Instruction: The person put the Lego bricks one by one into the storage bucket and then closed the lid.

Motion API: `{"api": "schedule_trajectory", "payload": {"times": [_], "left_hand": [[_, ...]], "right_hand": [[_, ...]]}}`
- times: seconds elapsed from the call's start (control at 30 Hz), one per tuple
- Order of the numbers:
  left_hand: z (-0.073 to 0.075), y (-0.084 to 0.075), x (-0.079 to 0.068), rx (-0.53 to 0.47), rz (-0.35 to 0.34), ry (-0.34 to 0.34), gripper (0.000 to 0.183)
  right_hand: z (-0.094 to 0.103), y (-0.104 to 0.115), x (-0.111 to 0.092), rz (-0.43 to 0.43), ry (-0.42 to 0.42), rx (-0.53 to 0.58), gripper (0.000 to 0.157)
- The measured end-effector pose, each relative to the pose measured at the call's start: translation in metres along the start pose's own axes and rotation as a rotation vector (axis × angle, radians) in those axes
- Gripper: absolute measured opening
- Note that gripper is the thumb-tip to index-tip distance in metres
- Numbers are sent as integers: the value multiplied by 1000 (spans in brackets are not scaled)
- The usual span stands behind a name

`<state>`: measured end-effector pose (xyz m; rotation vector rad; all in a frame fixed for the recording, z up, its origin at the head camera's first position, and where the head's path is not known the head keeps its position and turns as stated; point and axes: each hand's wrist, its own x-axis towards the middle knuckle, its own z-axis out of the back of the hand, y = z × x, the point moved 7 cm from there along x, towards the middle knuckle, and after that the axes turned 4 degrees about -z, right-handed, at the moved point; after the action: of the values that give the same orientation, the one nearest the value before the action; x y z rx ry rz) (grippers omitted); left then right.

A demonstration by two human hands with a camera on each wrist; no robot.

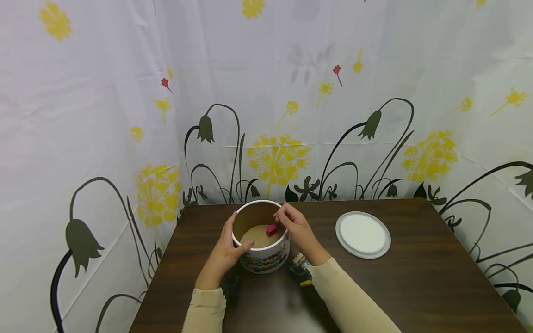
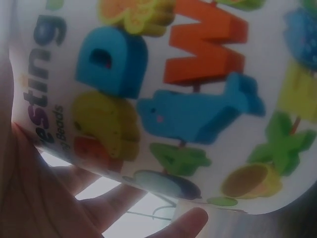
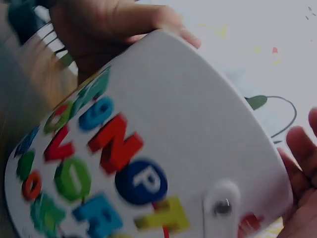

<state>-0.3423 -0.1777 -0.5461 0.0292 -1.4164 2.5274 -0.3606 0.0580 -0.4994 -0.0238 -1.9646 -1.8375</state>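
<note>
A white tub (image 1: 266,259) printed with colourful letters and animals stands on the dark table. My left hand (image 1: 228,253) grips its left side, thumb over the rim and the other fingers along the outside wall. In the left wrist view, fingers (image 2: 114,208) spread beside the printed wall (image 2: 198,114). At the right rim is my right hand (image 1: 296,227), with bent fingers above the opening. Whether it pinches something there is hidden. Inside the tub, near that hand, shows a small pink block (image 1: 271,229).
A round white lid (image 1: 363,235) lies on the table (image 1: 416,277) to the right. Wrist-worn gear (image 1: 300,268) shows under the right forearm, with a yellow bit beside it. A flower-printed curtain (image 1: 266,92) hangs behind the table's far edge.
</note>
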Motion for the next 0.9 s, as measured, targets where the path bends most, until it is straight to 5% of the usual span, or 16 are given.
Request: {"api": "schedule_trajectory", "payload": {"times": [0.43,0.9], "left_hand": [[-1,4,1,-13,11,2,107],[0,1,0,-37,6,5,107]], "right_hand": [[50,0,-38,-126,-54,-176,25],[90,-33,-83,-336,-47,-315,27]]}}
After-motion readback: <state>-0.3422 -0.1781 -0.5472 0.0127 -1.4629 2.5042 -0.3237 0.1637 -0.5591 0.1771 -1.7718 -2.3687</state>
